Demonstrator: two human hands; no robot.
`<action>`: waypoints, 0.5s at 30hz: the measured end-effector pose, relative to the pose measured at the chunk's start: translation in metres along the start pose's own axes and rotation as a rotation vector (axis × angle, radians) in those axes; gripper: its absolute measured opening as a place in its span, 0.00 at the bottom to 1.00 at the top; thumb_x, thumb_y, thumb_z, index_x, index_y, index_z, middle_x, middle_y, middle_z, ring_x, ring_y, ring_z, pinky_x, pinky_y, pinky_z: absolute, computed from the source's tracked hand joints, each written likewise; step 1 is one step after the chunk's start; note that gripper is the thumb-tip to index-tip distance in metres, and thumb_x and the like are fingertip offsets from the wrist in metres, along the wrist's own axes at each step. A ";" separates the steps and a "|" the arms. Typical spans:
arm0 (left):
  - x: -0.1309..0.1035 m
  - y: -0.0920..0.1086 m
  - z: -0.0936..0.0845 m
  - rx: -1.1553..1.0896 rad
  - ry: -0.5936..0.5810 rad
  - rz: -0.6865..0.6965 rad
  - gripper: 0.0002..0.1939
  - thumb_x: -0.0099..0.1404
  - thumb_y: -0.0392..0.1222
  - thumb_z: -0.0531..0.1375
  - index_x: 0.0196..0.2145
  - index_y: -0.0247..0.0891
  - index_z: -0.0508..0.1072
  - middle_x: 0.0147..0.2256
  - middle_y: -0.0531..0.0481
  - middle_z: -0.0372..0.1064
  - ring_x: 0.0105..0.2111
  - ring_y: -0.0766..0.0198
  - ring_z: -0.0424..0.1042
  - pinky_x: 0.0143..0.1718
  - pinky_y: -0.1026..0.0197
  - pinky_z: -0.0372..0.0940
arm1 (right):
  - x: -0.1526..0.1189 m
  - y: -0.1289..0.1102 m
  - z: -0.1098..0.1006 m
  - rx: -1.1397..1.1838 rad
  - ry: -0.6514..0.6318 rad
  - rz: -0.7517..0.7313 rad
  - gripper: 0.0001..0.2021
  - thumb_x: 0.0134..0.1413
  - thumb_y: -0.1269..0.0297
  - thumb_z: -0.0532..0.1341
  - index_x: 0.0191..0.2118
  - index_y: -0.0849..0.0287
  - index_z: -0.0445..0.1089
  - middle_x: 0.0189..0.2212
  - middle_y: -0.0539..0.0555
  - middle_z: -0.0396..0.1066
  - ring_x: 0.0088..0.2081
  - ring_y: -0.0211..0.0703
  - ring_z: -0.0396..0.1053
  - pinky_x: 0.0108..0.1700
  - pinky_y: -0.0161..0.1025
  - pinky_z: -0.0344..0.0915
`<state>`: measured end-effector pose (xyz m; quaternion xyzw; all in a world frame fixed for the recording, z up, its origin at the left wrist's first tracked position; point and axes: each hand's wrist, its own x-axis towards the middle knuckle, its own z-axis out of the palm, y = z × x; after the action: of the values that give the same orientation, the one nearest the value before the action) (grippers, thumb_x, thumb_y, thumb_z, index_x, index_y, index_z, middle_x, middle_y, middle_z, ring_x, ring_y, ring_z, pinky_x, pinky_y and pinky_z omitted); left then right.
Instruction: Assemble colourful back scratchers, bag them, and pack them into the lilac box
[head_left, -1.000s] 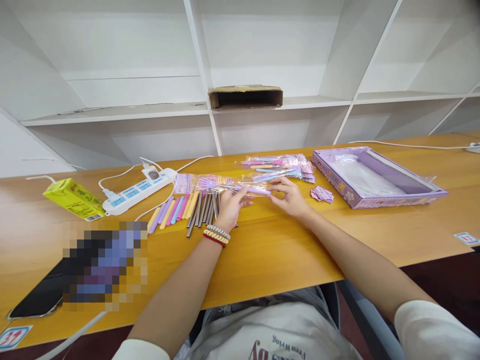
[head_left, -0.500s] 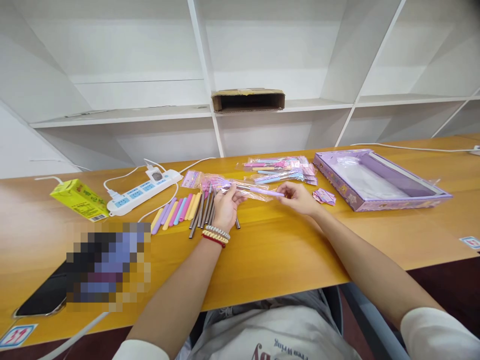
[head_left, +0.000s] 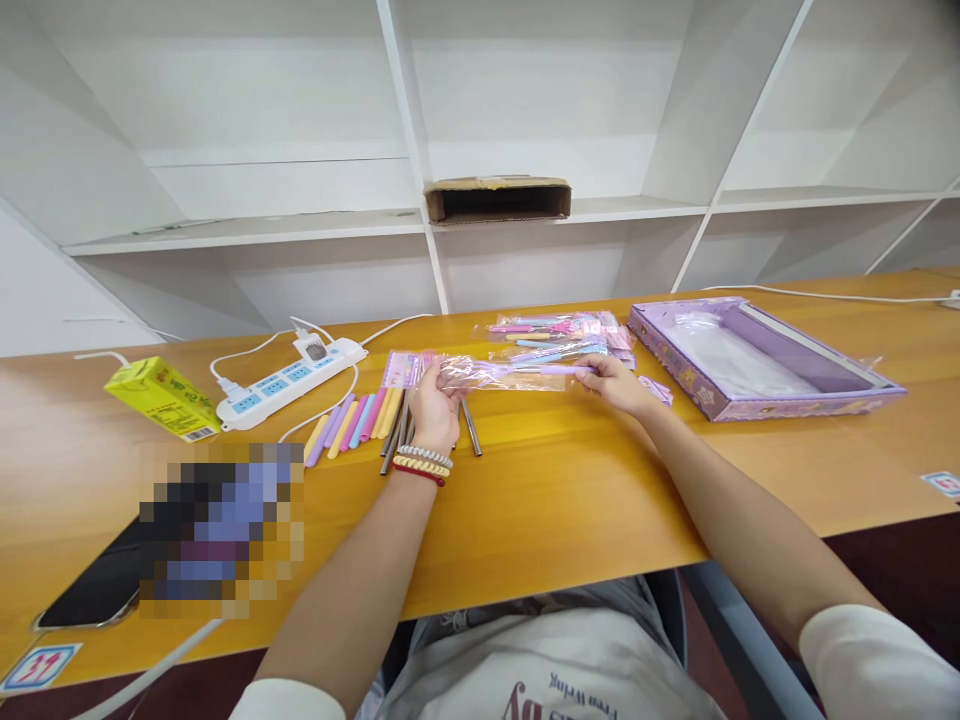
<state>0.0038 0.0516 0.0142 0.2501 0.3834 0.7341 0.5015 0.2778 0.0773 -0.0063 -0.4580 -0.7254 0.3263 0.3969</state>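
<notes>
My left hand [head_left: 436,408] is closed on a clear plastic bag [head_left: 466,374] with a purple-and-pink header at its left end. From the bag's right end sticks out a slim lavender stick [head_left: 551,370], its outer tip pinched by my right hand [head_left: 619,384]. What lies at the stick's inner end is blurred by the shiny plastic. Beneath and beside my left hand lie several grey metal tubes [head_left: 472,428], partly covered by it. To their left is a row of pastel tubes [head_left: 361,420] in yellow, purple, pink and blue.
Filled clear packets [head_left: 559,332] lie behind my hands. A purple open box [head_left: 724,408] sits at right, with small printed cards [head_left: 657,389] beside it. At left are a power strip [head_left: 300,382], a yellow drink carton [head_left: 161,397] and a black phone [head_left: 97,585]. Shelves hold a cardboard box [head_left: 499,184].
Both hands have moved slightly apart, the left one leftward and the right one rightward. The bag and stick now lie more level between them, and more of the metal tubes shows on the right.
</notes>
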 end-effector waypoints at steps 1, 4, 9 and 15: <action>0.002 0.001 0.000 0.001 0.024 0.024 0.12 0.51 0.45 0.59 0.31 0.35 0.68 0.27 0.51 0.70 0.25 0.66 0.70 0.25 0.64 0.65 | 0.001 0.002 -0.003 0.036 0.015 0.018 0.13 0.50 0.55 0.58 0.33 0.61 0.68 0.19 0.47 0.59 0.21 0.33 0.55 0.24 0.32 0.52; 0.006 0.007 -0.003 -0.022 0.108 0.095 0.10 0.54 0.45 0.56 0.32 0.36 0.67 0.29 0.50 0.70 0.27 0.66 0.71 0.25 0.65 0.64 | 0.003 0.011 -0.009 0.112 0.074 0.056 0.12 0.48 0.55 0.59 0.30 0.61 0.66 0.17 0.46 0.56 0.20 0.31 0.53 0.23 0.31 0.50; 0.014 0.017 -0.011 -0.037 0.151 0.081 0.09 0.55 0.45 0.53 0.31 0.38 0.65 0.24 0.54 0.67 0.21 0.69 0.67 0.21 0.67 0.60 | 0.007 0.020 -0.017 0.254 0.258 0.201 0.15 0.46 0.51 0.60 0.26 0.60 0.63 0.15 0.46 0.53 0.16 0.31 0.51 0.18 0.31 0.45; 0.012 0.009 -0.010 -0.018 0.011 -0.028 0.07 0.51 0.43 0.54 0.26 0.36 0.66 0.16 0.57 0.60 0.14 0.71 0.60 0.16 0.67 0.55 | 0.011 0.014 -0.018 0.568 0.391 0.327 0.23 0.45 0.40 0.56 0.25 0.57 0.56 0.15 0.44 0.48 0.14 0.31 0.50 0.14 0.30 0.42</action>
<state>-0.0128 0.0579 0.0157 0.2360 0.3832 0.7317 0.5119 0.2959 0.0942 -0.0066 -0.4931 -0.4339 0.4798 0.5817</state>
